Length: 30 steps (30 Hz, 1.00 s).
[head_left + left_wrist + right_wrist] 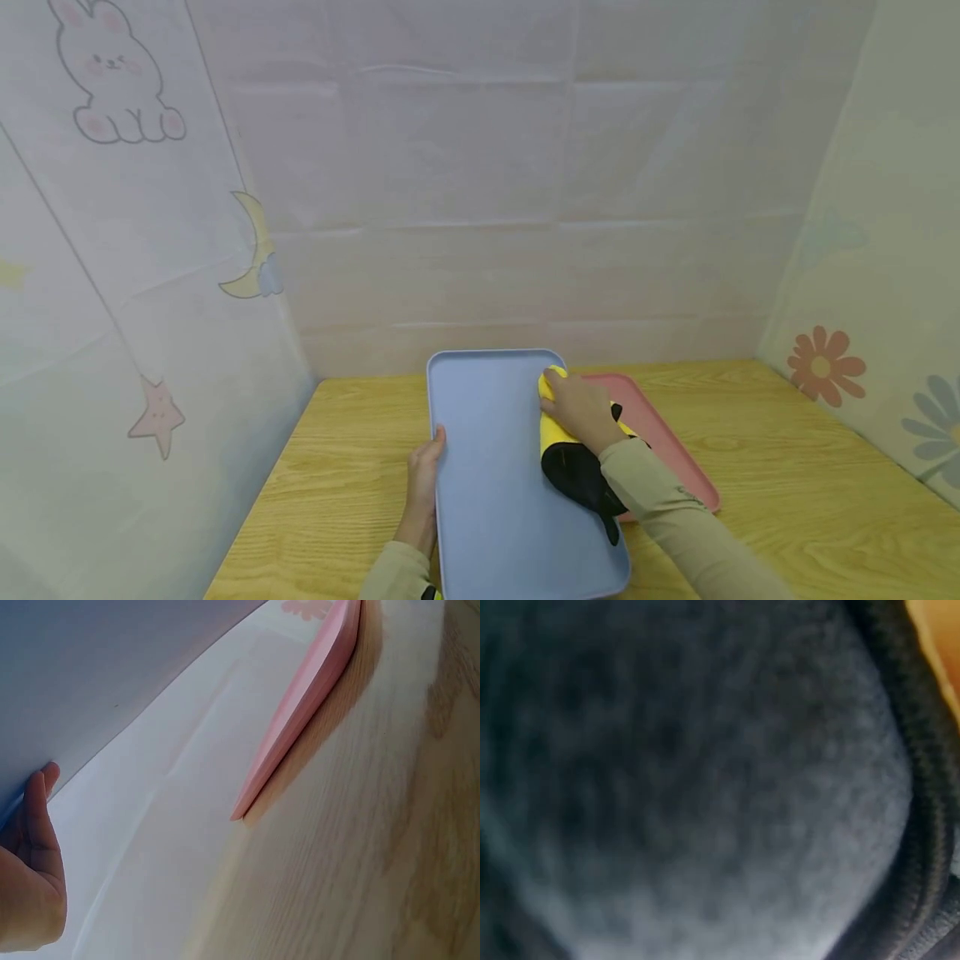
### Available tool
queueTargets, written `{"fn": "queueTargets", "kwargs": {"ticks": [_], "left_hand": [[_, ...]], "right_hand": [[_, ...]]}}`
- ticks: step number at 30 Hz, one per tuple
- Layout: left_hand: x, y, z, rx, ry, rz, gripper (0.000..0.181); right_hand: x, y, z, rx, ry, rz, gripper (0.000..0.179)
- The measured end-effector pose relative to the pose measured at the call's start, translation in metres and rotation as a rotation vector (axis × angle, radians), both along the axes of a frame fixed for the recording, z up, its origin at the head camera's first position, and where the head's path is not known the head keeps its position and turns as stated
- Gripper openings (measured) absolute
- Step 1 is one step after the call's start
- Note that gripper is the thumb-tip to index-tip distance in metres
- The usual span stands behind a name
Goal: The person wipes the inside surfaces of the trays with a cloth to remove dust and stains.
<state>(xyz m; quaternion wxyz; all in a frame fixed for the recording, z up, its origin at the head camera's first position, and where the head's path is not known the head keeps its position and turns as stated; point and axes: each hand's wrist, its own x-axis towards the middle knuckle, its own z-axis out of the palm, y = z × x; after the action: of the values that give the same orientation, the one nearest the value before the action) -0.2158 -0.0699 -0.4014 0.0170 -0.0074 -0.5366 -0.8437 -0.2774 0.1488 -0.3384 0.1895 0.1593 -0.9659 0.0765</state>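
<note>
A light blue rectangular tray (pixel 487 517) is held up over the table, its inner face toward me. My left hand (pixel 422 479) grips the tray's left edge, thumb over the rim; the left wrist view shows fingers (pixel 45 825) against its underside. With its fingers bent over a yellow and black cloth (pixel 573 475), my right hand (pixel 581 407) holds it on the tray's upper right part. The cloth's black part hangs down across the tray. Dark fuzzy fabric (pixel 705 780) with a black edging fills the right wrist view and hides that hand.
A pink tray (pixel 663 425) lies on the wooden table (pixel 352 467), partly covered by the blue tray and my right arm. Pale sheeting (pixel 450 167) with printed figures rises behind the table and at both sides.
</note>
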Motion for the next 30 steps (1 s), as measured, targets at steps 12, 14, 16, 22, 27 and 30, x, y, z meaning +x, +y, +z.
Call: {"fn": "queueTargets", "kwargs": {"ticks": [12,14,16,22,27,30], "left_hand": [[-0.001,0.001,-0.001,0.014,0.013,0.002,0.034],[-0.002,0.001,0.0,0.014,0.004,0.005,0.034],[-0.002,0.002,0.0,0.02,-0.009,0.013,0.034],[-0.004,0.005,0.002,0.036,-0.011,0.025,0.033],[-0.003,0.007,0.004,0.019,-0.008,0.041,0.034],[-0.003,0.008,0.005,0.021,-0.015,0.029,0.037]], "right_hand": [[0.002,0.003,-0.005,-0.021,0.049,0.0,0.034],[0.004,-0.001,-0.005,-0.023,0.059,0.02,0.033],[0.006,-0.007,-0.004,-0.03,0.064,0.034,0.031],[0.01,-0.027,0.001,-0.049,-0.004,0.024,0.035],[0.014,-0.043,0.003,-0.05,-0.036,0.039,0.036],[0.016,-0.053,0.006,-0.045,-0.046,0.037,0.036]]}}
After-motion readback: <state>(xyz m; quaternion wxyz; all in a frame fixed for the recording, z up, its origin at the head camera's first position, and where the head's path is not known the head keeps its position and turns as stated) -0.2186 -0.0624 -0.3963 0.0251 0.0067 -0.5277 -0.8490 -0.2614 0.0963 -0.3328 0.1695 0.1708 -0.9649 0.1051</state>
